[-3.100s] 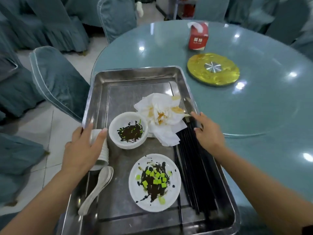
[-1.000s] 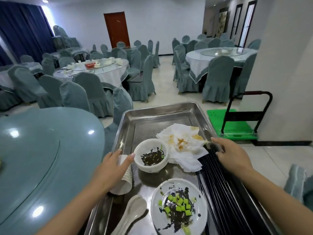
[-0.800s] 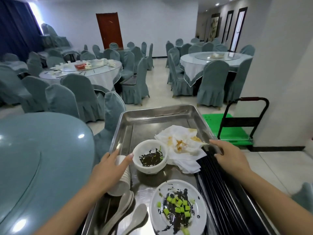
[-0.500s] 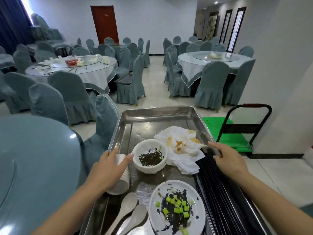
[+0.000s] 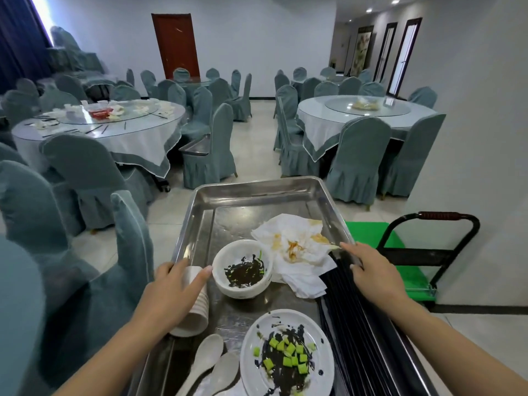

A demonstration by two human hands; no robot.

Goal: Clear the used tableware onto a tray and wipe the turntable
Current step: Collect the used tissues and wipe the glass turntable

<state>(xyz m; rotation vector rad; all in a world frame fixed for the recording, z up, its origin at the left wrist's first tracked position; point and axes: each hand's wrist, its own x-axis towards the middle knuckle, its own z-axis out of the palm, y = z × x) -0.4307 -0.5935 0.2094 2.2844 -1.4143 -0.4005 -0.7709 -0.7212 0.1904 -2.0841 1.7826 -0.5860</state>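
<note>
I carry the loaded rectangular steel tray (image 5: 257, 192) away from the worktop, my left hand (image 5: 171, 292) gripping its rim beside the white ribbed cup (image 5: 197, 304), my right hand (image 5: 371, 277) curled on the opposite rim, clearing seemingly finished.

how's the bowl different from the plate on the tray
The bowl is deep and round-walled; the plate is flat and wider. The bowl holds only dark sauce, while the plate also has green cubes in its sauce. The bowl sits beside the crumpled napkin; the plate lies nearer the camera, by the spoons. Both are white and dirty.
</note>
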